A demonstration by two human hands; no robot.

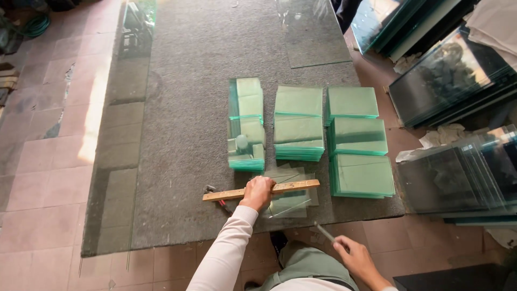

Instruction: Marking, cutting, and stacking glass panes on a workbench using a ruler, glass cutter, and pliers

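Out on the left a big clear glass sheet [116,161] lies along the edge of the grey felt-topped bench [188,134], overhanging the tiled floor [43,178], well apart from the action. Moving in, the wooden ruler [258,191] stretches across the near edge of the bench, a dark-headed tool [210,189] lying just at its left end. The left hand [257,193] is clamped down flat on top of that ruler, fingers curled over it, pressing it onto a thin clear glass pane [288,194] underneath, and to my eye that pressure is there to stop the straightedge sliding on the slick surface. Just behind the hand sit the finished pieces: a taller stack of narrow green-edged glass strips [246,124], then two stacks of wider cut rectangles [299,121] in the middle, then three more neat stacks [358,140] to the right, all squared up in rows, likely sorted by size. Lower right, off the bench, the right hand [353,257] is closed round a slim glass cutter [325,233], held up and away from the pane, tip pointing back toward the ruler. Far right, large glass sheets [458,178] lean stacked on the floor
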